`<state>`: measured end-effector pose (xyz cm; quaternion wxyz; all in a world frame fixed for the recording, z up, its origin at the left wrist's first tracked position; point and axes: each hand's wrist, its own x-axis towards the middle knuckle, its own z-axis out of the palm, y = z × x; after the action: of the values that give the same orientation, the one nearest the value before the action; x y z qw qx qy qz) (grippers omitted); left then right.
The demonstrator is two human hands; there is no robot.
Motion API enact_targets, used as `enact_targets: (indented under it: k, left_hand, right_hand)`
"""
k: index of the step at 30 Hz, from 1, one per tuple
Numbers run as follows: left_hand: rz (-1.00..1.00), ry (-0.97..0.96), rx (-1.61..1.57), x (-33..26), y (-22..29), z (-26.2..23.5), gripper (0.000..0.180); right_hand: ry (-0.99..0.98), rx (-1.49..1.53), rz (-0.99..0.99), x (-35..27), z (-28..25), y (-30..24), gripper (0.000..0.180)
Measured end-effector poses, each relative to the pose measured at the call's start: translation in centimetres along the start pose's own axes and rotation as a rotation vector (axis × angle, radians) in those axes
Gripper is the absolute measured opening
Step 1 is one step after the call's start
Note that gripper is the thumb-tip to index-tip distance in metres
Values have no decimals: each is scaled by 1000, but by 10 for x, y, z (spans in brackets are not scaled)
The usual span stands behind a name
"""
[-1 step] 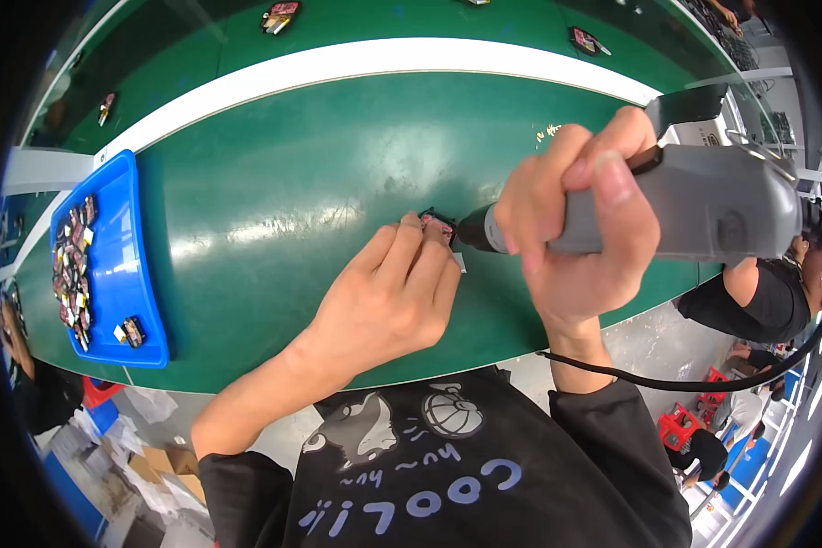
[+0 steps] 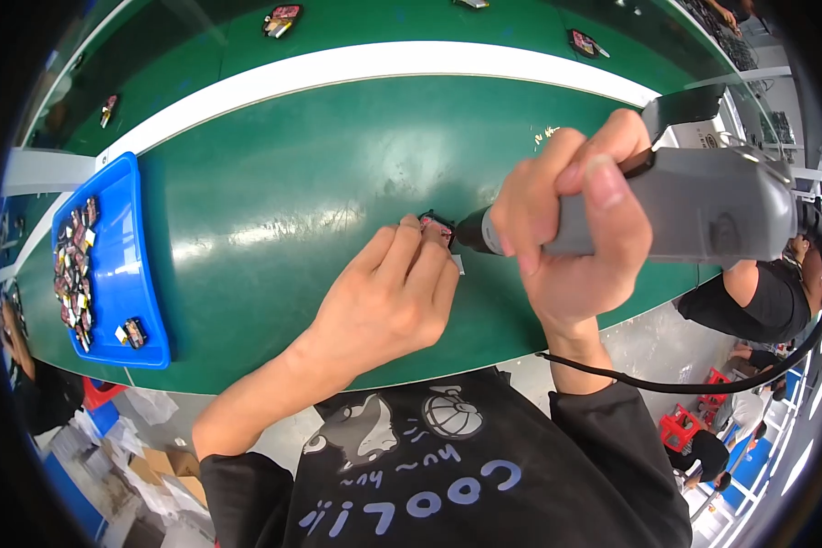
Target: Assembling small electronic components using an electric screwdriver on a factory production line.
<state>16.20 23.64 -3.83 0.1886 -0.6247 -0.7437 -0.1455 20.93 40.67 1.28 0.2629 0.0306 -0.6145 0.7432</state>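
Note:
My right hand [image 2: 571,224] is wrapped round a grey electric screwdriver [image 2: 717,205], held lying over to the right, its black nose pointing left. The nose reaches the right side of a small black-and-pink electronic part [image 2: 438,225] on the green bench. From the left, the bent fingers of my left hand [image 2: 388,288] grip this part against the bench top and cover much of it. A small white piece [image 2: 458,265] shows beside those fingertips. Whether the screwdriver's tip touches the part, I cannot tell.
A blue tray [image 2: 148,301] at the left holds several similar parts [image 2: 71,265]. Beyond a white rail [image 2: 384,59], more parts lie on a green surface. A black cable [image 2: 667,385] hangs by my right forearm. A dark box-like object [image 2: 690,110] stands behind the screwdriver. Other people sit at right.
My right hand and the screwdriver have shifted very slightly to the left. My left hand stays in place on the part.

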Motion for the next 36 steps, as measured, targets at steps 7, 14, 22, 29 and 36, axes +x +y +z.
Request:
enact_targets:
  k: [7, 14, 22, 29, 36]
  left_hand:
    - [0, -96, -38, 13, -1, -2, 9]
    - [0, 79, -76, 113, -44, 35, 18]
    - [-325, 91, -94, 205, -128, 113, 40]
    - [-260, 17, -75, 211, -134, 137, 33]
    - [-371, 43, -395, 113, -66, 52, 37]
  right_hand:
    - [33, -131, -54, -14, 4, -11, 19]
    - [196, 173, -474, -18, -61, -86, 31]
    - [331, -43, -576, -29, -113, -126, 31]
    - [508, -145, -489, 0, -149, -122, 25]
    - [616, -346, -378, 25, -146, -109, 21]
